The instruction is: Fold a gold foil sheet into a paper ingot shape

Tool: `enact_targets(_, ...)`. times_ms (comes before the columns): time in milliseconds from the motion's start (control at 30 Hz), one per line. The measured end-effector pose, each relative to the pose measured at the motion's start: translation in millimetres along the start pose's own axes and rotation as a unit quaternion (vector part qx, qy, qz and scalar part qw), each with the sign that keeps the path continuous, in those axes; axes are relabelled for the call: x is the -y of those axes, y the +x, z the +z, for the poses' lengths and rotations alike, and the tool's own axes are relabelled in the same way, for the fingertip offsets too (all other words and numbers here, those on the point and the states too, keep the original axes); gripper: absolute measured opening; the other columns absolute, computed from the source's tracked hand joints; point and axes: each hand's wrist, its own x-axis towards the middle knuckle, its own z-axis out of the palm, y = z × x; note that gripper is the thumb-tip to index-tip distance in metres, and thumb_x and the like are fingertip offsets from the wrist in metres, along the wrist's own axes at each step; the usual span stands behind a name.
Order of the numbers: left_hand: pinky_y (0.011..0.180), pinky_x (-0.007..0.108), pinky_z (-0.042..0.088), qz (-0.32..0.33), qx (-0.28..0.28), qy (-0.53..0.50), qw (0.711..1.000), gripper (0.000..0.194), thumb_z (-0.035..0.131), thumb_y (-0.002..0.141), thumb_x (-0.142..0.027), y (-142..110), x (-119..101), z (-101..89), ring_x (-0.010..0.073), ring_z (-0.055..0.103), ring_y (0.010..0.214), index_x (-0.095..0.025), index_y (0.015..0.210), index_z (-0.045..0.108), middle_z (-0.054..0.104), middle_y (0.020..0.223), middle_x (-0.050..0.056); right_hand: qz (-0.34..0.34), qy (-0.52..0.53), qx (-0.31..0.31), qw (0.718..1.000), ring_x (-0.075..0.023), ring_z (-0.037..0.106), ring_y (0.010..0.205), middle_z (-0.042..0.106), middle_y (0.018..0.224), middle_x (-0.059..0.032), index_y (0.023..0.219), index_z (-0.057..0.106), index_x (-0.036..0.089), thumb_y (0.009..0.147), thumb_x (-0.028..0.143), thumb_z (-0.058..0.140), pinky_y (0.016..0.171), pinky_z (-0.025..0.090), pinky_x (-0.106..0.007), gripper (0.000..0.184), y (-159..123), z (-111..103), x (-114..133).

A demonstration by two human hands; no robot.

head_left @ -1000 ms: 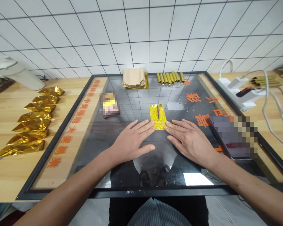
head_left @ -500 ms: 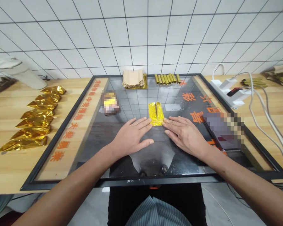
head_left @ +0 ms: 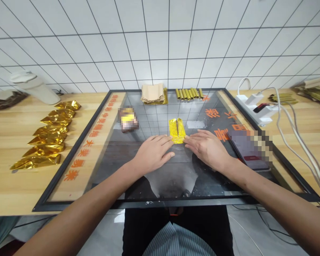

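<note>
A folded piece of gold foil paper [head_left: 177, 130] lies on the glass panel [head_left: 160, 167] in the middle of the table. My left hand [head_left: 152, 154] rests palm down on the glass, its fingertips touching the foil's near left corner. My right hand [head_left: 206, 147] rests on the other side, fingers stretched out and touching the foil's near right corner. Neither hand holds anything.
Several folded gold foil pieces [head_left: 49, 137] lie in a column on the wooden table at left. A stack of brown and gold paper [head_left: 152, 94] and gold rolls [head_left: 188, 93] sit at the back. A power strip [head_left: 256, 106] with cables stands at right. A white bottle [head_left: 33, 87] lies far left.
The camera has tilted and pulled back, so everything sits lower in view. My fingers have curled slightly and drawn closer to the foil's near corners. The foil has stayed put.
</note>
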Motion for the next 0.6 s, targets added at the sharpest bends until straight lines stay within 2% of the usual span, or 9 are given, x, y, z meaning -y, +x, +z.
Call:
enact_targets(167,0.112,0.047,0.050,0.015,0.012,0.027,0.999,0.048,0.046,0.115,-0.048,8.4,-2.8,-6.8,0.0294,0.065,0.137,-0.019,0.150,0.061,0.070,0.148,0.011,0.003,-0.036,0.078,0.996,-0.0255,0.074,0.084,0.084,0.091,-0.0075,0.096,0.079,0.020,0.113,0.027,0.051,0.089,0.045,-0.041,0.033,15.8,-15.1,4.6)
enact_targets(300,0.106,0.048,0.051,0.020,0.033,0.064,0.997,0.051,0.044,0.115,-0.050,12.2,-6.0,-9.8,0.0307,0.069,0.124,-0.016,0.146,0.065,0.074,0.137,0.012,0.017,-0.060,0.086,0.994,-0.0265,0.071,0.079,0.081,0.083,-0.0081,0.089,0.078,0.021,0.111,0.027,0.053,0.083,0.043,-0.041,0.034,22.2,-16.9,6.4)
enact_targets(467,0.123,0.047,0.040,0.013,0.016,0.050,0.999,0.051,0.041,0.117,-0.048,-3.4,-0.7,-1.9,0.0280,0.054,0.152,-0.019,0.154,0.059,0.059,0.165,0.009,-0.013,-0.041,0.055,0.998,-0.0242,0.069,0.078,0.080,0.084,-0.0074,0.092,0.075,0.019,0.115,0.026,0.046,0.088,0.043,-0.040,0.038,15.2,-5.8,0.0)
enact_targets(600,0.124,0.047,0.040,0.019,0.013,0.062,0.998,0.050,0.041,0.117,-0.047,-7.8,2.0,-1.3,0.0281,0.053,0.154,-0.019,0.153,0.061,0.058,0.166,0.009,-0.023,-0.037,0.048,0.998,-0.0239,0.067,0.081,0.079,0.086,-0.0070,0.093,0.073,0.019,0.116,0.027,0.046,0.088,0.042,-0.040,0.037,9.5,-1.5,-1.4)
